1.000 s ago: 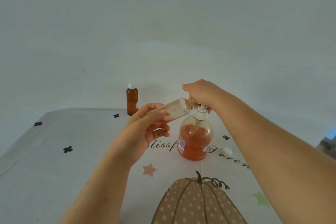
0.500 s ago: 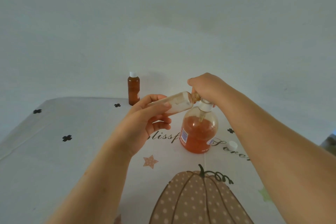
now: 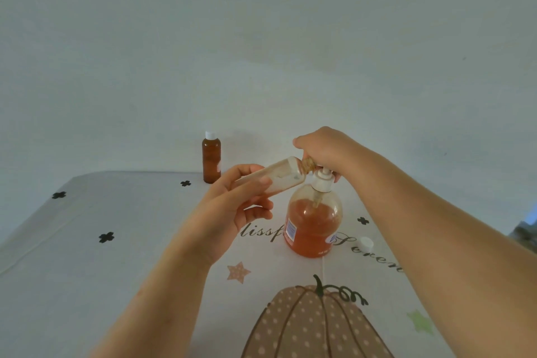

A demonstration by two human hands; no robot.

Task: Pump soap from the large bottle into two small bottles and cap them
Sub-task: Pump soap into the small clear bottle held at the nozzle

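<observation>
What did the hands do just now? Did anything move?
The right hand pushed the pump down, and now it is up again. The left hand still holds the small bottle tilted against the pump. The big bottle, brown bottle and loose cap stayed put.

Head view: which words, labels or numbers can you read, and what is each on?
"lissf": script on the tablecloth, start hidden behind the left hand.
"Seren": same script, right of the large bottle, end hidden by the right arm; reading uncertain.
The large bottle's blue-and-white labels: too blurred.
The brown bottle: pale sticker, unreadable.
</observation>
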